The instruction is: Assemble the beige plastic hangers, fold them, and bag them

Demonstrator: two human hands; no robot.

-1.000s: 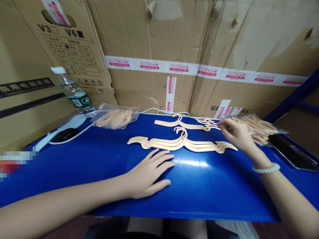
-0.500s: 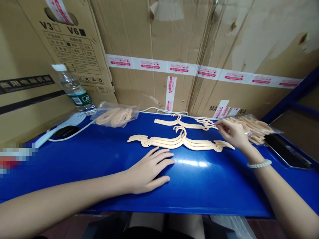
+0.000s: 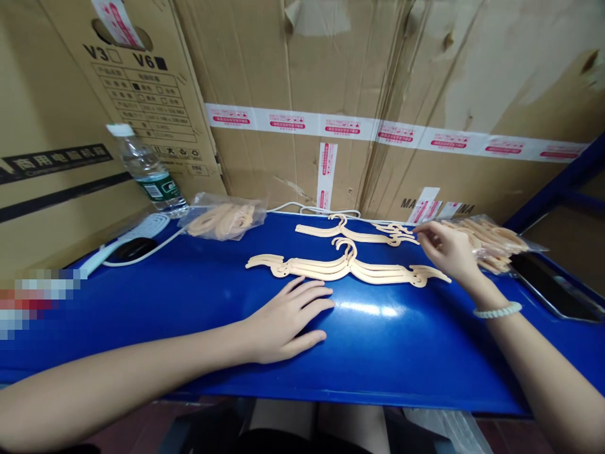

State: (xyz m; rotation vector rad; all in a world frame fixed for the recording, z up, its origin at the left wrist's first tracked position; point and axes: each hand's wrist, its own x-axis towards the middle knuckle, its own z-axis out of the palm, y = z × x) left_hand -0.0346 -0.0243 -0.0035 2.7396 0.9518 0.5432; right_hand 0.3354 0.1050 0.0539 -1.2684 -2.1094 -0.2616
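Note:
My left hand [image 3: 288, 321] lies on the blue tabletop with its fingers spread, holding nothing. Just beyond its fingertips lies a row of stacked beige folding hangers [image 3: 321, 270], hooks upward, with short curved end pieces at both sides. Behind them is another beige hanger [image 3: 321, 232], whose left end has no curved piece. Several small hooked hanger pieces [image 3: 394, 230] are heaped at its right end. My right hand [image 3: 447, 252] is at the right edge of this heap, fingers curled and pinched together. Whatever is between its fingertips, if anything, is hidden.
Clear bags of beige hanger parts lie at the left [image 3: 222, 217] and right [image 3: 486, 243]. A water bottle [image 3: 158, 183], a white hairbrush [image 3: 137, 233] and a black mouse-like object [image 3: 135, 250] are at left. A phone [image 3: 555, 287] lies right. Cardboard boxes [image 3: 302, 164] wall the back.
The whole view has shifted slightly, so everything appears a little further right. Both hands keep nearly the same pose and place relative to the hangers.

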